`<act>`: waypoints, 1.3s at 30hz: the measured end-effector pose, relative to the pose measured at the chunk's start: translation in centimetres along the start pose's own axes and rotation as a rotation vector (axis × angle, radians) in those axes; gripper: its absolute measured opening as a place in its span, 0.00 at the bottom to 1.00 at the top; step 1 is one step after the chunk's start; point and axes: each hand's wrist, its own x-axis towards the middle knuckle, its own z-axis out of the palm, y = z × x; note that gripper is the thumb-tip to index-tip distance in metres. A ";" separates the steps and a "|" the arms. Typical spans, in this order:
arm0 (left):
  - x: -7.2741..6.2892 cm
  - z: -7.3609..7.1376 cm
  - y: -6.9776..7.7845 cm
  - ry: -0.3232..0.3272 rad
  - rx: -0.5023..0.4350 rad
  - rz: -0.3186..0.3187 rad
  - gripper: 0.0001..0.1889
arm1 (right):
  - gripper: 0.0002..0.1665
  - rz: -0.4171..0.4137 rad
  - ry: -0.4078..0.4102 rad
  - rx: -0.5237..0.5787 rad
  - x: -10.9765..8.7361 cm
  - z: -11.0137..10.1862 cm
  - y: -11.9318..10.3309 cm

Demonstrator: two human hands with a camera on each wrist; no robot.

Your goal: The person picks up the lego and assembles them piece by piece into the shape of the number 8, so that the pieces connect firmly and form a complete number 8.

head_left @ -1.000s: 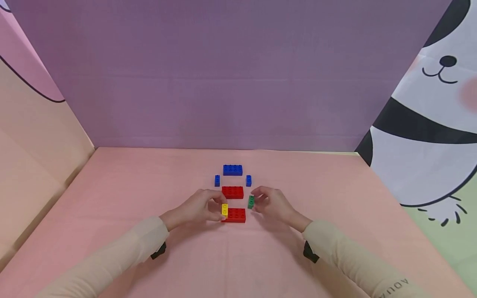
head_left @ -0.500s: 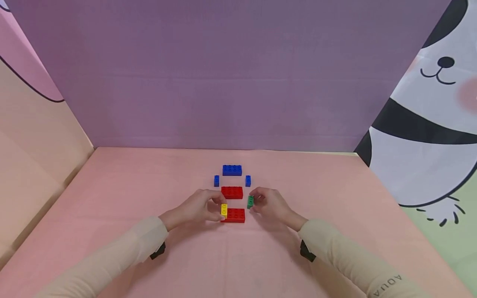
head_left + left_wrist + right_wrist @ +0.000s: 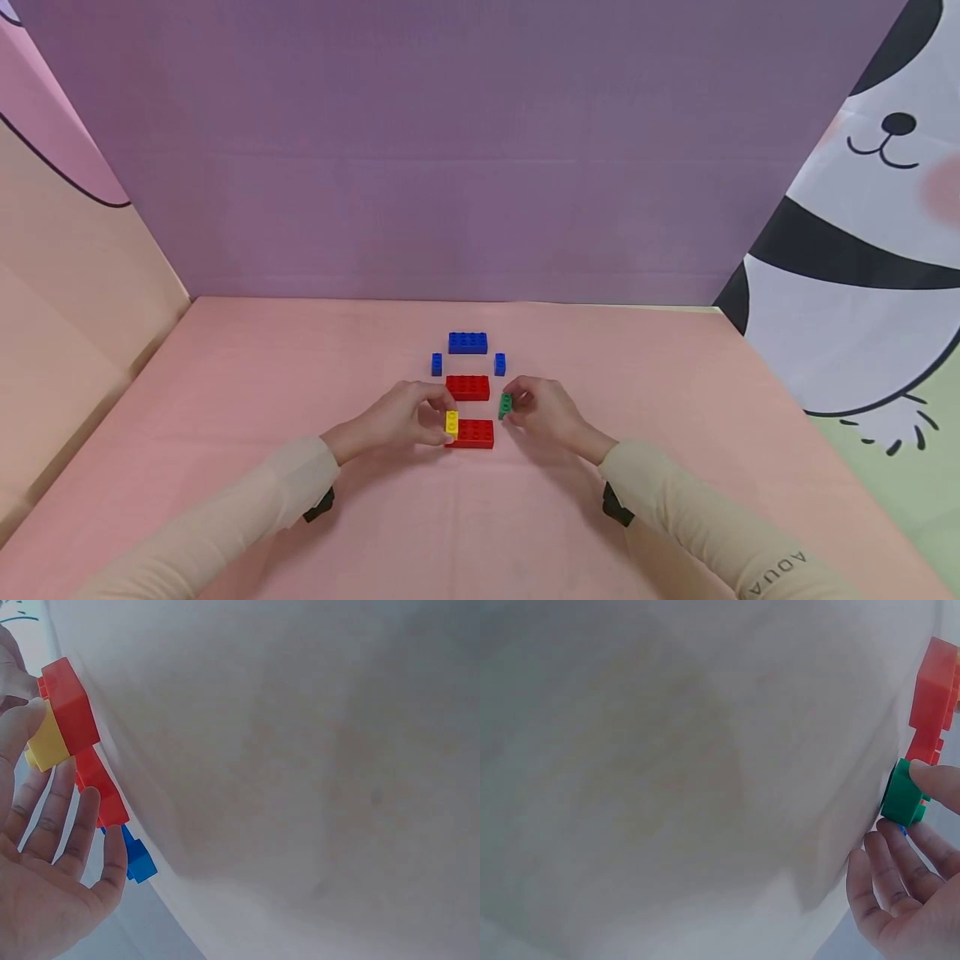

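My left hand (image 3: 407, 417) pinches a small yellow brick (image 3: 452, 425) between thumb and fingers, on the left end of the nearer red brick (image 3: 476, 433). In the left wrist view the yellow brick (image 3: 49, 741) sits against that red brick (image 3: 73, 705). A small green brick (image 3: 506, 406) is pinched in my right hand (image 3: 550, 412), to the right of the two red bricks and apart from them in the head view. The right wrist view shows the thumb on one side of the green brick (image 3: 904, 793) and fingertips at the other. A second red brick (image 3: 468, 387) lies farther back.
Behind the red bricks lie two small blue bricks, a left one (image 3: 437, 364) and a right one (image 3: 500, 364). Farther back is a larger blue brick (image 3: 468, 343). All rest on a pink-covered table (image 3: 300, 350), with a purple wall (image 3: 450, 150) behind it.
The green brick tilts slightly in my right hand, which has shifted a little to the left. The left hand and the yellow brick stay in place.
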 end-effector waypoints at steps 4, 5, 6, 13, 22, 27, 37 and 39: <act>0.1 0.0 0.0 -0.004 -0.001 0.001 0.15 | 0.18 -0.002 -0.002 0.029 0.0 -0.1 0.1; 0.1 0.0 0.0 -0.004 -0.001 -0.001 0.15 | 0.18 -0.004 -0.003 0.035 -0.1 -0.1 0.1; 0.1 0.0 0.0 -0.004 -0.001 -0.003 0.15 | 0.17 -0.005 -0.004 0.040 -0.1 -0.1 0.1; 0.0 0.0 0.1 -0.009 -0.010 -0.013 0.16 | 0.18 -0.024 0.011 0.035 -0.4 -0.5 -0.1; 0.0 0.0 0.0 -0.006 -0.001 0.000 0.15 | 0.18 -0.065 0.016 0.041 -1.1 -1.3 -0.8; 0.1 0.0 -0.1 -0.003 0.001 0.001 0.16 | 0.18 -0.109 -0.001 0.052 -1.5 -1.4 -1.1; 0.1 -0.1 -0.1 -0.011 -0.007 0.013 0.15 | 0.17 -0.135 -0.064 0.080 -2.5 -0.6 -1.7; 0.1 -0.1 -0.1 -0.011 -0.006 0.013 0.15 | 0.17 -0.134 -0.068 0.080 -2.6 -0.5 -1.7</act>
